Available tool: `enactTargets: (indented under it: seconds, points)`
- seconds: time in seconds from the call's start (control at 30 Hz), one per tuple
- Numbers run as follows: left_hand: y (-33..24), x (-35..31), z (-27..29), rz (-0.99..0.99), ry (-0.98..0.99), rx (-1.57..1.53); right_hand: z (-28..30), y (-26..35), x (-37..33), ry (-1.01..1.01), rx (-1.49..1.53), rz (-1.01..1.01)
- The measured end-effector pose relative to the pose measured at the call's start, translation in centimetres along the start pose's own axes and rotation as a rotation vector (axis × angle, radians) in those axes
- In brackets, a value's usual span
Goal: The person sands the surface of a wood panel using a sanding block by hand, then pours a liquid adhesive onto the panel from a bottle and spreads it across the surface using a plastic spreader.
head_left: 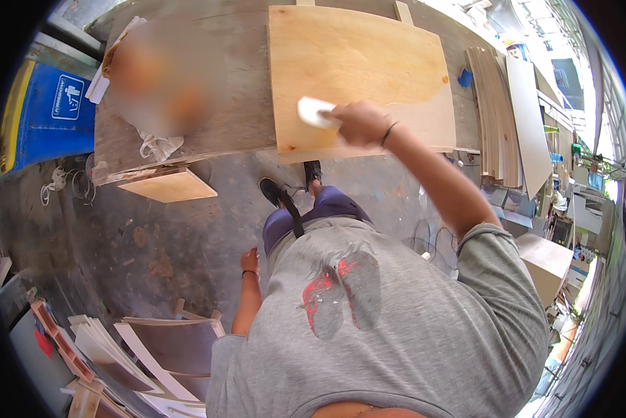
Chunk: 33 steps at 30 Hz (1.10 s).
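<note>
A light wooden panel (368, 70) lies on the worktable in front of me, its surface partly glossy and yellowish, paler toward the near right. Over its near left part my right hand (364, 124) is closed on a white pad (316, 113). The pad is flat and rounded, somewhat blurred, and appears to touch the panel; I cannot tell whether it is cloth or sponge. Low at my left side hangs my left hand (250, 260), away from the table, its fingers curled in with nothing visible in them.
The worn worktable (246, 104) has a blurred patch at its left and a crumpled white cloth (161, 145). Beyond its left end stands a blue bin (51, 115). Planks (490, 111) and a blue cup (465, 78) are at the right. Cut boards (166, 341) lean behind me.
</note>
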<state>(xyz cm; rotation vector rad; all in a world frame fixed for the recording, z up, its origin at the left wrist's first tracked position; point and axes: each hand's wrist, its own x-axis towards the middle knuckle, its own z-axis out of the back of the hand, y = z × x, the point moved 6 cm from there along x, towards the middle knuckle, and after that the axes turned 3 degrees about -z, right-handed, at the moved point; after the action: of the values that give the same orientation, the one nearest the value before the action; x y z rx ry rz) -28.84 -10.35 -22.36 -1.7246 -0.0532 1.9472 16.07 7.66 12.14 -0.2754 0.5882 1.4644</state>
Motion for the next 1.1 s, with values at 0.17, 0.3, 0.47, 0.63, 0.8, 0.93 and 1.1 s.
enactTargets:
  seconds: [0.17, 0.3, 0.47, 0.63, 0.8, 0.93, 1.1]
  points:
    - [0.4, 2.7, -0.7, -0.054, 0.041, 0.056, -3.2, 5.5, -5.5, 0.161, -0.087, 0.298]
    - [-1.8, 1.1, -2.4, -0.042, -0.03, -0.026, 2.1, -7.6, -5.2, -0.163, 0.087, -0.02]
    - [-2.9, -2.4, -4.9, 0.018, -0.065, -0.077, 1.5, -11.2, -3.0, -0.093, -0.017, -0.122]
    - [2.2, -2.5, -9.2, 0.146, -0.046, -0.048, -3.9, -0.5, -9.2, 0.064, -0.076, 0.443]
    - [2.5, -5.0, -17.2, 0.096, -0.063, -0.102, 2.5, -17.8, -5.2, -0.324, -0.034, 0.223]
    - [3.2, -4.1, -22.2, -0.126, -0.087, 0.216, 2.6, -19.7, -3.3, -0.227, -0.009, 0.028]
    - [2.8, -4.8, -26.1, -0.54, -0.21, 0.454, -4.0, -8.2, -11.2, 0.064, -0.206, 0.569]
